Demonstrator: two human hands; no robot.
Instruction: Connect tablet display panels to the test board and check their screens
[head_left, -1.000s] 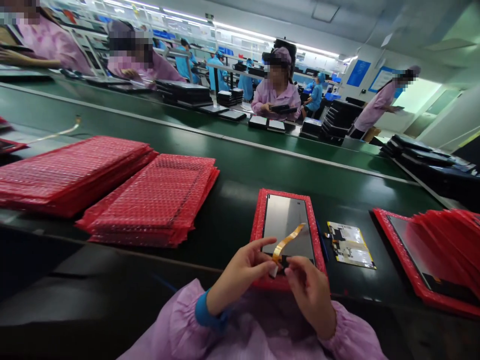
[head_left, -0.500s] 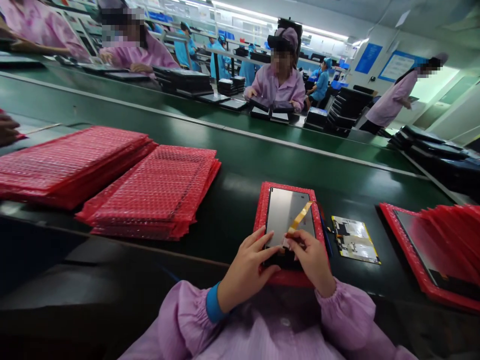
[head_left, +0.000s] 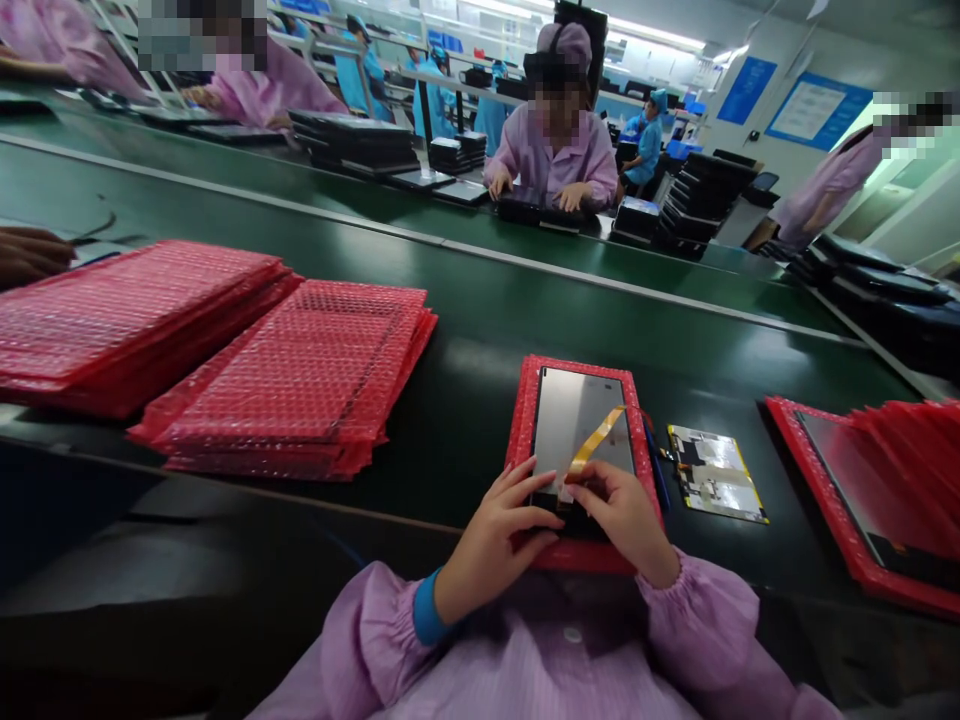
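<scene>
A display panel (head_left: 574,405), silver-grey with a black lower strip, lies back up on a red bubble-wrap sleeve (head_left: 523,420). My left hand (head_left: 499,525) rests on its lower left part, fingers spread. My right hand (head_left: 619,510) pinches the lower end of an orange-gold flex cable (head_left: 598,442) between thumb and finger, over the panel's lower edge. The cable's upper end reaches the panel's right side, where thin wires run off. Right of the panel lies a flat battery-like board (head_left: 718,474) with silver faces and yellow edges.
Two stacks of red bubble-wrap sleeves (head_left: 300,370) lie to the left. On the right is another panel (head_left: 847,480) on red wrap, partly under more sleeves. Across the divider strip (head_left: 442,242), a co-worker (head_left: 555,150) handles a black device. A person's hand (head_left: 34,255) shows at far left.
My right fingers have shifted slightly left and down with the cable's end. My left hand stays on the panel. The view has tilted slightly, and the co-worker opposite has lowered the black device.
</scene>
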